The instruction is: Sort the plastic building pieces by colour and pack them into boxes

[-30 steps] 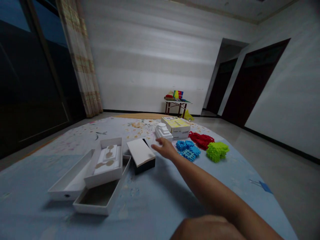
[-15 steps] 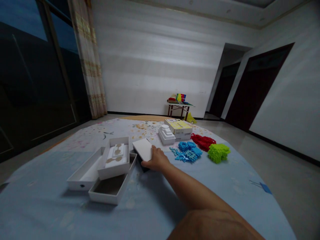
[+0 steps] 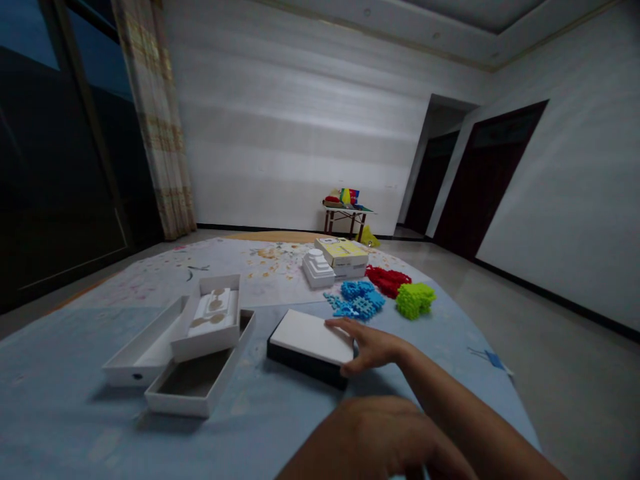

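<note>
A flat box with a white top and black sides (image 3: 311, 341) lies on the cloth in front of me. My right hand (image 3: 373, 345) grips its right end, fingertips on the top and thumb at the near corner. My left hand (image 3: 373, 433) is low at the bottom edge of the view, nearer to me than the box. It is blurred and partly cut off, so its fingers are hard to make out. To the left are open white box trays: a long one (image 3: 120, 375), one with a brownish inside (image 3: 177, 404), and one holding a white insert (image 3: 205, 343).
Behind the box lie blue interlocking pieces (image 3: 361, 300), a red pile (image 3: 387, 281) and a lime-green clump (image 3: 416, 300). Farther back are a white stepped object (image 3: 319, 270) and a yellow-topped box (image 3: 345, 255). The floral cloth (image 3: 270, 433) covers the table.
The black-and-white box has come right and nearer to me with my right hand, and turned to lie more crosswise. My left hand has shifted left at the bottom. The view has swung slightly right.
</note>
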{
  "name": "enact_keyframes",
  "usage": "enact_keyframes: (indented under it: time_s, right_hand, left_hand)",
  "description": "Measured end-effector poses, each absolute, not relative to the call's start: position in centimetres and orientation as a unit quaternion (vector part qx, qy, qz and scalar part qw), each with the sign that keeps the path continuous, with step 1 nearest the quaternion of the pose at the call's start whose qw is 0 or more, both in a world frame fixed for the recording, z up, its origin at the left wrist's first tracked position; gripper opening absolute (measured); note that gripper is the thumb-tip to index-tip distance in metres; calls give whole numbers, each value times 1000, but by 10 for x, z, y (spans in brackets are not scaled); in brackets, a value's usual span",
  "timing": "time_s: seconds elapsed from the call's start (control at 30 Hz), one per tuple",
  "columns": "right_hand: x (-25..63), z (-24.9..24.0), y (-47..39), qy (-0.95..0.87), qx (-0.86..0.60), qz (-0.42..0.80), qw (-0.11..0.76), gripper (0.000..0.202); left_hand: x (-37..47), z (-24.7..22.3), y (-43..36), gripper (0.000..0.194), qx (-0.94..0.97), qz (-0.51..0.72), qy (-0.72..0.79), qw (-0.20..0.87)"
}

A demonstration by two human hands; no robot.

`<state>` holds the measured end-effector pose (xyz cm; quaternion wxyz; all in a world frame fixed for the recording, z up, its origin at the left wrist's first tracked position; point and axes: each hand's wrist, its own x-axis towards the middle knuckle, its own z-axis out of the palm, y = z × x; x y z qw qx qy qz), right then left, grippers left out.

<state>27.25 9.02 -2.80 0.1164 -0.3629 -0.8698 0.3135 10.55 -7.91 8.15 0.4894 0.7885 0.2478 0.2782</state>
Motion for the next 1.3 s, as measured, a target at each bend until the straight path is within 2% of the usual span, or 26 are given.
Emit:
enact_keyframes:
  time_s: [0.13,0.23,0.33,0.47,0.6,0.67,0.73,0.83,1.0,1.1,1.3]
  right_hand:
    - [284,-36,90,-838,-363,350,207,90]
    - [292,-43,98,-795,-399,350,294,89]
    - [300,-46,106,-759,-449,329,338,91]
    - [298,-36,118,-748,-477,306,347,93]
    - [275,-17,131,-785,-471,269,299,99]
    - [257,-11,140,-799,-471,258,270,99]
    - [236,-10,150,-799,-483,262,245,101]
    - [207,-17,164,-794,-493,271,229,106]
    - [185,-30,174,-791,-482,297,234,116]
    - [193,-35,171,-793,-467,295,258,105]
    - [234,-41,156,-795,-471,239,299,71]
  left_hand:
    - [95,88,-78,21,763,328,379,409]
    - [83,88,-57,27,703,399,465,361]
    - [67,76,-21,33,632,468,549,284]
    - [40,36,28,43,597,429,638,229]
    - [12,-23,57,62,584,377,694,189]
    - [1,-47,62,69,581,372,693,210]
    - [-4,-63,62,65,577,376,686,236]
    - [-5,-71,57,55,565,387,683,252]
    - [-1,-76,49,63,538,376,708,259]
    - [-1,-83,50,64,526,368,713,280]
    - [0,-91,58,60,519,368,702,321]
